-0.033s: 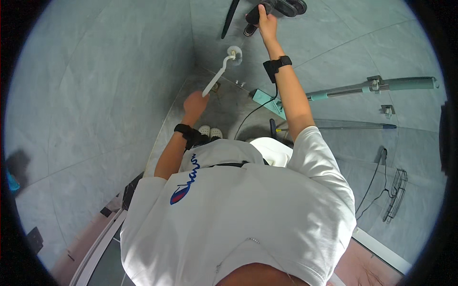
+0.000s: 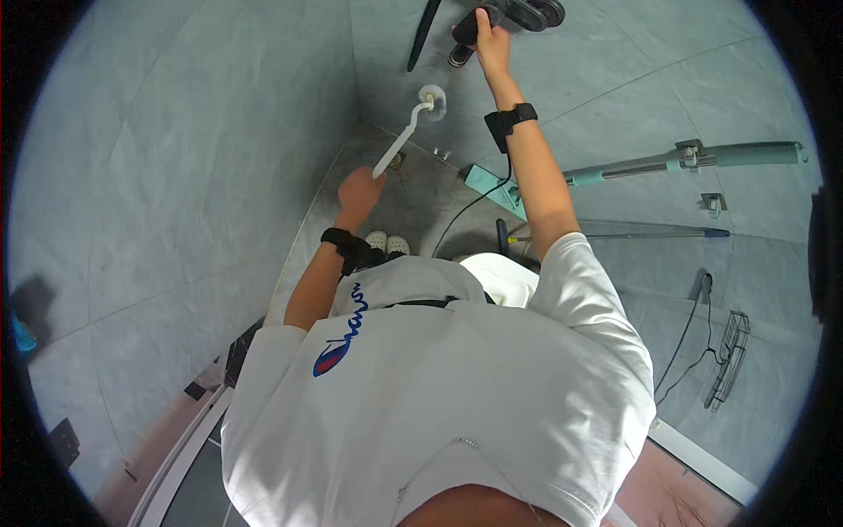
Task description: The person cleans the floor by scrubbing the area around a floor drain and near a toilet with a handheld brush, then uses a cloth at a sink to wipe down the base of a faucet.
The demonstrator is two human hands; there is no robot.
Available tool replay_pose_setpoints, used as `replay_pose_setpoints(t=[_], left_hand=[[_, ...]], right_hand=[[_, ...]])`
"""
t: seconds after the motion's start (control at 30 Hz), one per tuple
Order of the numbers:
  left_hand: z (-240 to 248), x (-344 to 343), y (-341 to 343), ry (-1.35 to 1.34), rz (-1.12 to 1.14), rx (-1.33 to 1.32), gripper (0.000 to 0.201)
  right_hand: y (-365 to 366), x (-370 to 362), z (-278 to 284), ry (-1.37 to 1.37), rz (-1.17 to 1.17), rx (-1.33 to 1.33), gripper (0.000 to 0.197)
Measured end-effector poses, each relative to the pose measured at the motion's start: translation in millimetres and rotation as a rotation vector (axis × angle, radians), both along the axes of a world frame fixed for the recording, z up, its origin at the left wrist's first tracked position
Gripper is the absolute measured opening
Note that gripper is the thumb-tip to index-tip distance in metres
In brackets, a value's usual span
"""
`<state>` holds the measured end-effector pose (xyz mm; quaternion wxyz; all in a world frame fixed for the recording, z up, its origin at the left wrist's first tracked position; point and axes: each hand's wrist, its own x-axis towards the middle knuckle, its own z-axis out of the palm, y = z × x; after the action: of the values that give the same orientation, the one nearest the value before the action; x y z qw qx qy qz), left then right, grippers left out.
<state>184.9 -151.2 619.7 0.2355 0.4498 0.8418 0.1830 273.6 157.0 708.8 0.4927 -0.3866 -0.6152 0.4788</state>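
My left hand [image 2: 359,191] is closed round the end of a long white-handled brush [image 2: 397,147]. Its bent neck leads up to a round, pale bristle head, which is at the grey wall near the corner. Farther up, my right hand [image 2: 493,48] grips a black rounded fitting [image 2: 474,26] at the top edge of the view, thumb laid along it. What this fitting belongs to is cut off by the frame. A black bar [image 2: 424,35] hangs to its left, and a small dark round part [image 2: 459,56] sits just below the hand.
Grey tiled walls close in on both sides. To the right, a green flat mop [image 2: 628,169] and a blue-tipped pole [image 2: 659,234] lean across. Farther down hang a black hanger [image 2: 694,329] and a wire rack [image 2: 728,360]. White clogs [image 2: 386,241] stand on the floor.
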Motion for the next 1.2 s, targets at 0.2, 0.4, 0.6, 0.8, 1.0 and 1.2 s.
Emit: replay_pose_setpoints(t=[0.2, 0.4, 0.6, 0.8, 1.0, 1.2], left_hand=[[-6.7, -1.5, 0.1, 0.069, -0.027, 0.031, 0.032], [4.4, 1.3, 0.8, 0.128, -0.040, -0.052, 0.029], [7.8, 0.1, -8.0, 0.290, -0.094, 0.026, 0.021], [13.0, 4.9, -10.1, 0.355, -0.108, 0.103, 0.016], [11.4, 3.9, -8.9, 0.367, -0.097, 0.076, 0.014], [2.2, -3.3, -7.0, 0.224, -0.026, 0.041, 0.024]], right_hand=[[-3.0, -3.5, 2.0, -0.009, -0.005, 0.067, 0.053], [5.0, -2.7, -4.4, -0.034, -0.019, 0.051, 0.056], [-4.5, 1.8, 9.7, -0.223, -0.140, 0.221, 0.057], [-7.5, 6.1, 11.8, -0.191, -0.091, 0.115, 0.057], [-12.4, 2.9, 12.4, -0.109, -0.049, 0.118, 0.056], [-5.8, 5.2, 11.5, -0.092, -0.051, 0.075, 0.052]])
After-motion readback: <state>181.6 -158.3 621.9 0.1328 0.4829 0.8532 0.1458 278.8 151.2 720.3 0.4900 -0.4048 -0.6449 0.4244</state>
